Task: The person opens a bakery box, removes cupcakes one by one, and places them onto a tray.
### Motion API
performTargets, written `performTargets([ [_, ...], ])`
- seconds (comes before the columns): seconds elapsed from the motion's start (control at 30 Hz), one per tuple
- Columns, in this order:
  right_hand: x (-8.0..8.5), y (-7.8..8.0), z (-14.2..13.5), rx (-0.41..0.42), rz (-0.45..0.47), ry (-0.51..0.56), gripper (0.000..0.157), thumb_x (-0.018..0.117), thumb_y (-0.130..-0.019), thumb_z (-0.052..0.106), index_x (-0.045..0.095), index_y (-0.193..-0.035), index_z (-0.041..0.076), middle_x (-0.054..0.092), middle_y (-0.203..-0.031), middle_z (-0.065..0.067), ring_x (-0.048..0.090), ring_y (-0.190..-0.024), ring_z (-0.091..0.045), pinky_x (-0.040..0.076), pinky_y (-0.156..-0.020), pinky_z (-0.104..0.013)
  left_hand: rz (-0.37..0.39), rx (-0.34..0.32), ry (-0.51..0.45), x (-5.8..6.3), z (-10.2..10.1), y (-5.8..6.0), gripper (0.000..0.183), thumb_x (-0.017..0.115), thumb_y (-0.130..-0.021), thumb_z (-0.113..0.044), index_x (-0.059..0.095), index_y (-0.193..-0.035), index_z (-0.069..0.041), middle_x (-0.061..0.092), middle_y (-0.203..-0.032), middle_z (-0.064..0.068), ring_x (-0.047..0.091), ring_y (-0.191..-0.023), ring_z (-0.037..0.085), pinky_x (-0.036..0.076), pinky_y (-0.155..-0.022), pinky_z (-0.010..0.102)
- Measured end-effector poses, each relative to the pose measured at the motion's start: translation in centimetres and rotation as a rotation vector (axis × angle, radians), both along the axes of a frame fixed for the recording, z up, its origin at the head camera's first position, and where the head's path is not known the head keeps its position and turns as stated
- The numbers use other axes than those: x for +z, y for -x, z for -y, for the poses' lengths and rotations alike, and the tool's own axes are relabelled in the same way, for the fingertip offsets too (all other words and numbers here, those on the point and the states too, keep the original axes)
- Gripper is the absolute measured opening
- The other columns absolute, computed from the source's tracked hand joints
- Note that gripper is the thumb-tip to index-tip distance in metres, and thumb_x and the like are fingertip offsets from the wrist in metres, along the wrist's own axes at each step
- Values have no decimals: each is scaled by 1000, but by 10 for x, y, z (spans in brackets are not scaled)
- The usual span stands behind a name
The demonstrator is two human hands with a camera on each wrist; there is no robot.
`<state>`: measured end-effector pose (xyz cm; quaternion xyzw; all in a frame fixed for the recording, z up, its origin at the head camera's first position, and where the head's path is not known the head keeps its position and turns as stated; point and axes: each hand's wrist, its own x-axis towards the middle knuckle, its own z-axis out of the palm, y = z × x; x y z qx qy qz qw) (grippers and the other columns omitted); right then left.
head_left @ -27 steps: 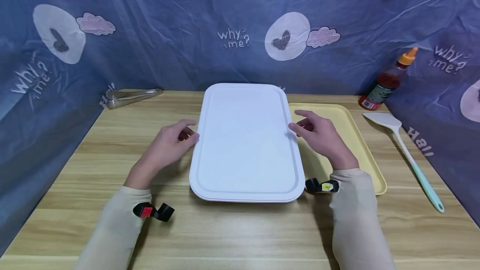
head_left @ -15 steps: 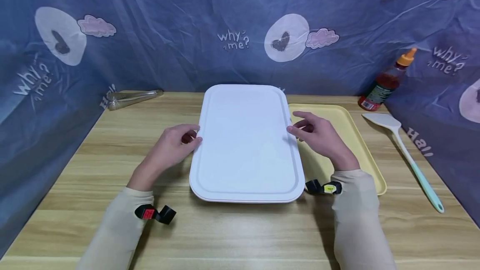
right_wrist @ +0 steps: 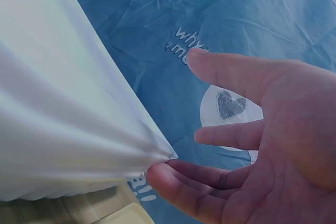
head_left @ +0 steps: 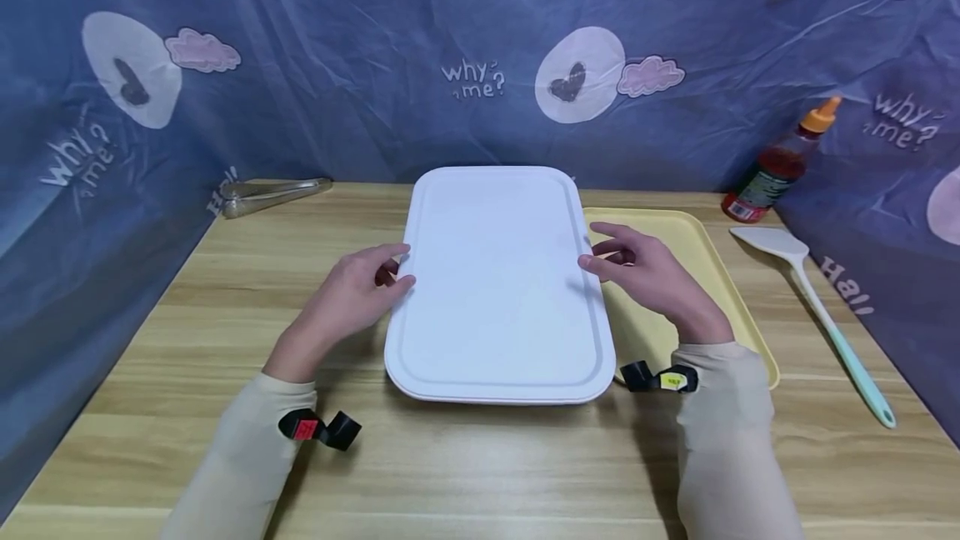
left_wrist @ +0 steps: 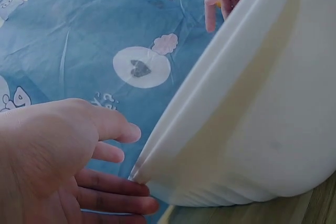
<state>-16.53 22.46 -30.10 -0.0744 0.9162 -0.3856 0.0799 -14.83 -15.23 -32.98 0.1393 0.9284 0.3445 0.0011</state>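
Backdrop (head_left: 480, 136) read "why me?", "pig", "Hall"; bottle label (head_left: 762, 189) illegible. Wht container (head_left: 501, 282) was btwn L hand (head_left: 356, 290) & R hand (head_left: 645, 277), fingers spread, tips at edges.

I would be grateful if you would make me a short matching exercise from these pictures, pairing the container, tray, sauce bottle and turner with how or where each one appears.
Column 1
1. Container
2. Tray
3. Sauce bottle
4. Turner

Column 2
A. Pale yellow, partly hidden by the right hand in the head view
B. White, with a mint-green grip
C. Plain white, between the left hand and the right hand
D. Red inside, orange at the top

Right pairs: 1-C, 2-A, 3-D, 4-B
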Motion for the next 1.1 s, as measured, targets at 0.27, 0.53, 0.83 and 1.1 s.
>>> performTargets([
  [0.27,6,-6,-1,-14,9,-1,73,68,-95,43,41,-155,13,59,-139,-22,62,-112,-31,51,-83,-29,20,37,24,7,-10,-4,53,65,-97,-27,54,-144,-4,69,-115,15,65,-99,26,55,-85,42],
  [0.53,14,-13,2,-36,-14,-4,71,69,-95,42,41,-156,17,56,-141,-21,59,-120,-34,51,-84,-28,10,56,-7,14,-13,-10,52,65,-98,-25,54,-143,-3,68,-119,16,66,-99,27,55,-85,42],
  [0.83,27,-15,12,-33,-54,-24,75,71,-93,42,39,-157,19,57,-140,-21,60,-120,-36,52,-89,-42,41,78,-61,21,-8,-16,55,63,-98,-24,50,-147,-2,67,-122,17,67,-97,25,56,-83,40],
  [1.1,39,-13,25,-31,-52,16,72,72,-92,41,44,-154,16,58,-140,-20,61,-121,-34,53,-91,-39,45,180,-40,35,-1,-17,56,61,-98,-30,51,-147,-3,66,-114,15,60,-90,25,49,-74,33],
])
